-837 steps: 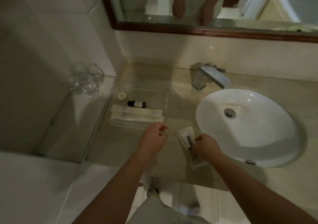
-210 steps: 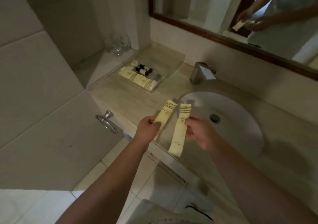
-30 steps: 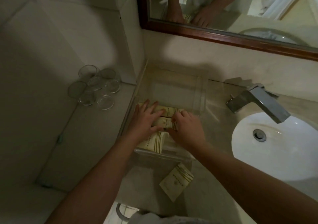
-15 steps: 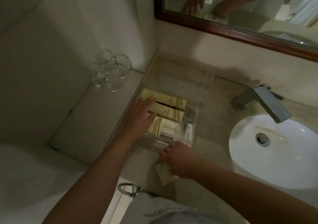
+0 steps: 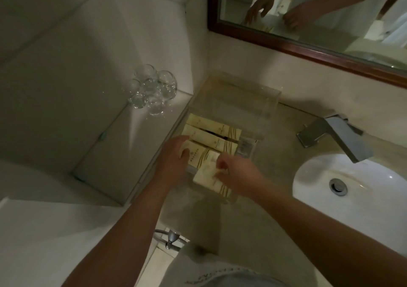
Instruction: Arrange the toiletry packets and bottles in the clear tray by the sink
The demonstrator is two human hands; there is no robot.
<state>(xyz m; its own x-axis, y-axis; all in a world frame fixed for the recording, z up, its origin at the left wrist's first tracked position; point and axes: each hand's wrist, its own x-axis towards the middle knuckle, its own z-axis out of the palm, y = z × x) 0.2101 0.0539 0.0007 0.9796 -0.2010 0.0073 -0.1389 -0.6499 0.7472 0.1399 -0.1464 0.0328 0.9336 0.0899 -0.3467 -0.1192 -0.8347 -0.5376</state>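
Observation:
A clear tray (image 5: 267, 101) stands on the counter left of the sink. Several cream packets (image 5: 214, 140) with gold lines lie side by side in its near half, with a dark bottle partly showing between them. My left hand (image 5: 175, 154) rests on the left ends of the near packets, fingers loosely spread. My right hand (image 5: 233, 172) pinches one more cream packet (image 5: 209, 179) and holds it over the tray's front edge. A small clear-wrapped item (image 5: 246, 146) lies at the packets' right end.
Upturned drinking glasses (image 5: 152, 90) stand on the tiled ledge to the left. A chrome tap (image 5: 337, 136) and white basin (image 5: 356, 189) are to the right. A wood-framed mirror (image 5: 308, 44) hangs above. A metal handle (image 5: 170, 239) sticks out below the counter edge.
My right hand has picked the loose packet up off the counter in front of the tray and brought it to the tray's near edge. My left hand stays on the packets.

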